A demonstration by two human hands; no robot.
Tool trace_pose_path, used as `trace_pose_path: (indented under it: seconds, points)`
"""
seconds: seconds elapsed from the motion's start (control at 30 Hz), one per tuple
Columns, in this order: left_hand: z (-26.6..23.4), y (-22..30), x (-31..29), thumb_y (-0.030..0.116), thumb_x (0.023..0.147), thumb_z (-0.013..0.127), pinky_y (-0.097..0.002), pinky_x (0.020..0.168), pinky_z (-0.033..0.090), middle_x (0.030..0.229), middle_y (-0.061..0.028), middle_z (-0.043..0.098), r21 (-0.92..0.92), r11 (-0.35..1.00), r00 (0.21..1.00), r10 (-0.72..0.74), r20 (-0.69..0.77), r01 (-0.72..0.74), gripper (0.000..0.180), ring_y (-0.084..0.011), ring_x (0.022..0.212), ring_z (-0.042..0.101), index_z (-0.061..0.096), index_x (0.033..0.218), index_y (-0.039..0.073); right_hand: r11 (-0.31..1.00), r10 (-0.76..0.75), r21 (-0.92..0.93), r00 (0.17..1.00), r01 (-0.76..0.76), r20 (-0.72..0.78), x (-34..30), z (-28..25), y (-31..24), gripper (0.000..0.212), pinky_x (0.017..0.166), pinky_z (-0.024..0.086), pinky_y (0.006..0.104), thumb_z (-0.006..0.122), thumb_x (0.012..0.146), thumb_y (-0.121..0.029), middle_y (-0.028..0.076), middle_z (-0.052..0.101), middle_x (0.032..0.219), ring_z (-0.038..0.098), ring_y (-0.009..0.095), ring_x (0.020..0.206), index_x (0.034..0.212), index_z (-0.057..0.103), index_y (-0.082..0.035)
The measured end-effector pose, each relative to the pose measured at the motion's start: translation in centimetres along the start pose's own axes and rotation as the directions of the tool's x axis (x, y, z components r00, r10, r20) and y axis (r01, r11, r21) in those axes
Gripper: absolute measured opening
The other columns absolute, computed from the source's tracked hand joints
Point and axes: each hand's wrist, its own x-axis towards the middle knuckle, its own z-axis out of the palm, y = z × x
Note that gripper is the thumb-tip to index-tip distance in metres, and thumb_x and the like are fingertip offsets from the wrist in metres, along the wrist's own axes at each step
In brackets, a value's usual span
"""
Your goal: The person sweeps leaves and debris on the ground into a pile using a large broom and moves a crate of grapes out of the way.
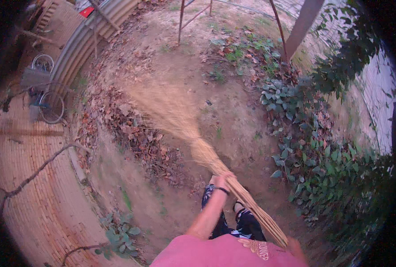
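A long straw broom (203,153) slants across the view, its bristles fanned out and smeared by motion over the ground at the upper left. My left hand (225,179), with a dark band on the wrist, is wrapped around the bound stalks at mid-length. At the handle's lower end, beside my pink shirt, my right hand (294,247) is closed on the stalks, though its fingers are mostly hidden. Brown dry leaves (138,133) lie in a pile beside and under the bristles.
Leafy green bushes (322,160) line the right side. A corrugated metal sheet (71,58) edges the upper left, with a wheeled cart (51,107) beyond it. Brick paving (33,187) lies left, crossed by a bare branch (40,169). A post (304,29) leans at the top.
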Motion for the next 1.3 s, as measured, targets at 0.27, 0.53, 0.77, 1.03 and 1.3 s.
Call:
trace_pose_path:
  seconds: [0.27, 0.53, 0.77, 1.03, 1.3]
  points:
    - [2.3, -9.5, 3.4, -0.003, 0.056, 0.063, -0.0366, 0.043, 0.047, 0.058, -0.0115, 0.053, 0.218, 0.969, 0.960, -0.053, -0.277, 0.116, 0.019, -0.0262, 0.045, 0.054, 0.051, 0.071, -0.003, 0.885, 0.425, -0.213, 0.905, -0.414, 0.008, -5.8, 4.5, 3.3, 0.039, 0.061, 0.044, 0.0400, 0.064, 0.061, -0.035, 0.019, 0.057, 0.074, 0.056, 0.034, 0.072, 0.085, 0.057, -0.005]
    - [-3.1, 18.9, 8.9, -0.004, 0.054, 0.059, -0.0335, 0.037, 0.044, 0.054, -0.0112, 0.049, 0.138, 0.939, 0.827, 0.343, -0.446, -0.315, 0.016, -0.0248, 0.040, 0.050, 0.048, 0.066, -0.002, 0.991, -0.101, -0.038, 0.913, 0.126, 0.396, 8.9, -1.3, -20.1, 0.028, 0.052, 0.046, 0.0359, 0.061, 0.053, -0.022, 0.015, 0.058, 0.063, 0.058, 0.026, 0.056, 0.074, 0.059, -0.004]
    - [-0.7, 30.5, 0.4, -0.004, 0.059, 0.054, -0.0340, 0.047, 0.049, 0.063, -0.0113, 0.051, 0.008, 0.880, 0.805, 0.439, -0.400, -0.475, 0.013, -0.0240, 0.050, 0.053, 0.048, 0.070, -0.002, 0.919, -0.330, -0.162, 0.926, 0.360, 0.184, 8.4, -8.5, -27.3, 0.050, 0.069, 0.044, 0.0379, 0.070, 0.047, -0.025, 0.018, 0.058, 0.081, 0.056, 0.032, 0.077, 0.089, 0.052, -0.004]
    - [1.2, 24.5, -2.5, 0.003, 0.063, 0.053, -0.0418, 0.071, 0.045, 0.075, -0.0141, 0.053, -0.443, 0.821, 0.932, 0.338, -0.132, -0.361, 0.019, -0.0290, 0.073, 0.054, 0.048, 0.079, -0.003, 0.987, -0.151, 0.040, 0.829, 0.154, 0.538, 13.3, -21.4, -26.0, 0.047, 0.063, 0.045, 0.0303, 0.069, 0.049, -0.012, 0.009, 0.059, 0.077, 0.055, 0.017, 0.071, 0.092, 0.052, -0.004]
    - [2.0, 12.2, -2.4, 0.016, 0.070, 0.051, -0.0435, 0.077, 0.042, 0.080, -0.0143, 0.054, -0.638, 0.556, 0.834, 0.218, -0.507, -0.533, 0.020, -0.0293, 0.078, 0.052, 0.048, 0.082, 0.000, 0.384, -0.242, -0.717, 0.813, 0.581, 0.529, 22.0, -36.9, -35.5, 0.044, 0.066, 0.046, 0.0381, 0.068, 0.048, -0.028, 0.015, 0.059, 0.077, 0.057, 0.031, 0.075, 0.083, 0.056, -0.006]
